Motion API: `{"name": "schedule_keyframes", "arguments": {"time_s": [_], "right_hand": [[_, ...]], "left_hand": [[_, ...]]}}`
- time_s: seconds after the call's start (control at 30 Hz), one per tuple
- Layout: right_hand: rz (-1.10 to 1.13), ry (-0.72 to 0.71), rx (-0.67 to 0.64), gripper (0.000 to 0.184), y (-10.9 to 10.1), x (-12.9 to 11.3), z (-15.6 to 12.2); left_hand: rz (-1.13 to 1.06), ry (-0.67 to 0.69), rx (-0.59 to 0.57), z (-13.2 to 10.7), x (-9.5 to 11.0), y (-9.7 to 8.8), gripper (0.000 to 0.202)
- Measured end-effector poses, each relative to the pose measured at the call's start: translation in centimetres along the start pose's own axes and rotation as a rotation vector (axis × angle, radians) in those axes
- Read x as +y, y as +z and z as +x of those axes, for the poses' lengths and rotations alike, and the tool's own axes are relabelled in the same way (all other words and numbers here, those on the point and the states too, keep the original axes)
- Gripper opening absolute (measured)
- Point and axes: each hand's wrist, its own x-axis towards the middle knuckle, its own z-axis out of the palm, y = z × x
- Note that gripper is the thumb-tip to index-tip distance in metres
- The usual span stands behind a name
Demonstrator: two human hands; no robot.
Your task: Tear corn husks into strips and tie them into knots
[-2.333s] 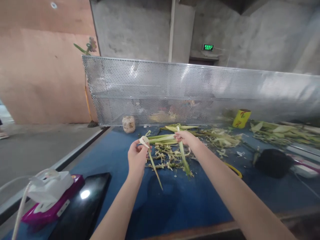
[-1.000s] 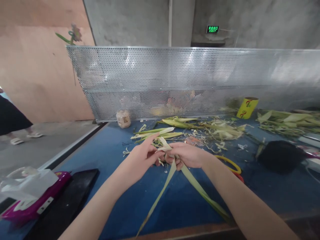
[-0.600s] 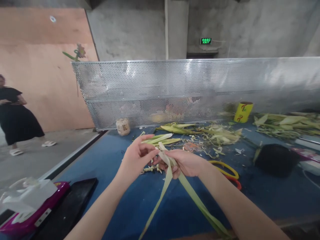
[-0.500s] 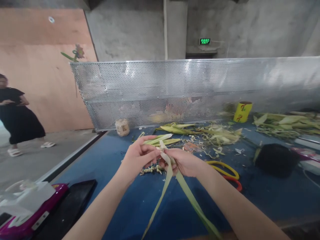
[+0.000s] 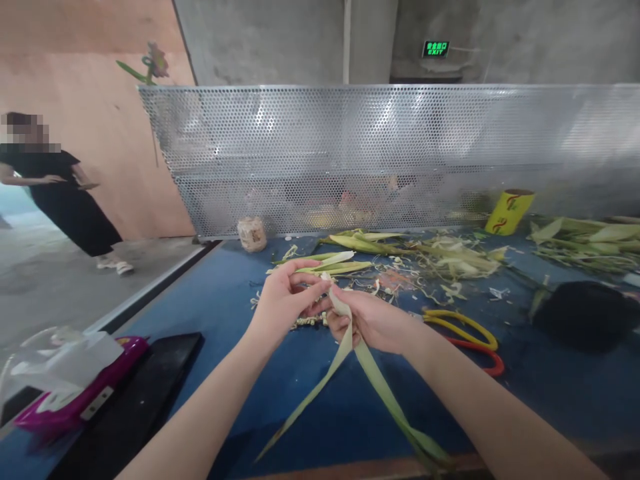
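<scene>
My left hand (image 5: 285, 301) and my right hand (image 5: 369, 319) meet above the blue table (image 5: 240, 313), both pinching the folded upper end of a long pale green leaf strip (image 5: 350, 340). Two strands of that strip hang down toward me, one to the left (image 5: 300, 413), one to the right (image 5: 395, 413). Right behind my hands lie a small braided leaf piece (image 5: 307, 321) and a few whole leaves (image 5: 325, 263).
A perforated metal screen (image 5: 380, 153) closes the far edge. Leaf scraps (image 5: 450, 260), a yellow roll (image 5: 510, 212), yellow and red rings (image 5: 470, 330), a black bag (image 5: 585, 313) lie right. A small jar (image 5: 251, 233), black tablet (image 5: 135, 400), magenta tissue box (image 5: 75, 393) sit left. A person in black (image 5: 65, 200) stands far left.
My hands came together from apart and now hold one folded strip nearer to me. The person in black has walked into view at the left.
</scene>
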Motion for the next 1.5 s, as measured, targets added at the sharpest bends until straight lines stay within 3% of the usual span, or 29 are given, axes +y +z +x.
{"name": "schedule_keyframes", "arguments": {"time_s": [0.13,0.33,0.5,0.6,0.83,0.93,1.07,1.23,1.5], "right_hand": [[-0.123,-0.072,0.092,0.025,0.2,0.2,-0.1],[-0.034,-0.06,-0.027,0.035,0.3,0.2,-0.1],[0.029,-0.055,-0.072,0.034,-0.3,0.6,0.3],[0.045,-0.07,-0.071,0.033,-0.4,0.8,0.4],[0.04,-0.121,-0.216,0.036,-0.5,0.9,0.2],[0.073,-0.174,-0.27,0.036,-0.4,1.0,0.2],[0.088,-0.174,-0.321,0.039,-0.5,1.2,0.4],[0.092,-0.153,-0.407,0.042,-0.7,1.4,0.5],[0.09,-0.174,-0.407,0.04,-0.4,1.6,0.6]], "left_hand": [[-0.011,0.004,0.021,0.1,-0.3,0.2,0.044],[-0.038,0.023,0.122,0.1,-0.6,0.3,0.057],[-0.253,-0.128,-0.071,0.0,-0.5,0.2,0.053],[-0.331,-0.171,-0.088,-0.2,-0.3,0.0,0.051],[-0.407,-0.172,-0.185,-0.7,-0.3,-0.1,0.044],[-0.403,-0.19,-0.152,-1.0,0.0,0.0,0.044],[-0.337,-0.1,-0.081,-1.3,0.4,0.1,0.042],[-0.308,-0.078,-0.086,-1.6,0.5,0.1,0.043],[-0.321,-0.09,-0.071,-1.6,0.3,0.0,0.034]]}}
